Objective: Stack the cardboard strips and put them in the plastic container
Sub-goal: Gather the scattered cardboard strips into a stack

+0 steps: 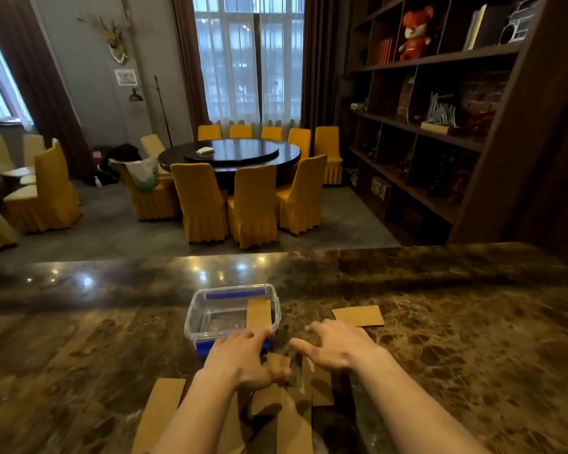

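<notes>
A clear plastic container [197,309] with blue clips stands on the marble counter [440,322] in front of me. One brown cardboard strip [259,312] leans inside its right end. My left hand [240,358] hovers at the container's near edge, fingers spread, holding nothing. My right hand [338,345] floats beside it, palm down, fingers apart and empty. Several cardboard strips [292,417] lie loosely overlapped under and behind my hands. Another long strip [159,414] lies to the left, and a wider piece [358,316] rests beyond my right hand.
The counter's far edge [276,253] drops to a dining room floor with a round table [230,155] and yellow chairs. A dark bookshelf [440,109] rises at the right.
</notes>
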